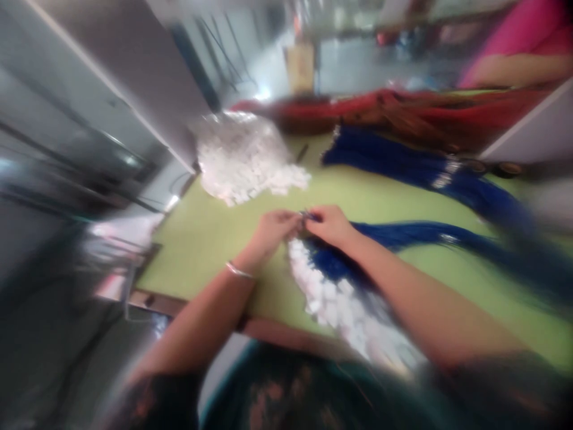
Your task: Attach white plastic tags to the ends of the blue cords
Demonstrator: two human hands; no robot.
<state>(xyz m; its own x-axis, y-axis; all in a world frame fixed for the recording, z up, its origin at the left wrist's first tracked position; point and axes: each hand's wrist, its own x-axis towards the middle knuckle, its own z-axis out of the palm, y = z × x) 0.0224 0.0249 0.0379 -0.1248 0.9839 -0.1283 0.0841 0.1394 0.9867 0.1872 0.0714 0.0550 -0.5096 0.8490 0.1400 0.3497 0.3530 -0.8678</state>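
Note:
My left hand (277, 228) and my right hand (330, 223) meet over the table, fingers closed in a pinch. Between the fingertips sits a small dark, shiny end, too blurred to make out. Blue wires (385, 236) run rightward from behind my right hand, and my right fingers appear closed on a wire end. Beneath my right forearm lie more blue wires (331, 263). A row of small white plastic pieces, like connector housings (320, 292), stretches from below my hands toward the table's near edge. What my left fingertips pinch is hidden.
A clear plastic bag (242, 149) spills white pieces on the green tabletop (201, 239). Blue wire bundles (385, 152) lie at the back right, with red wires (358, 107) behind. A grey post (125, 65) rises at the left. A person in pink (528, 36) is across the table.

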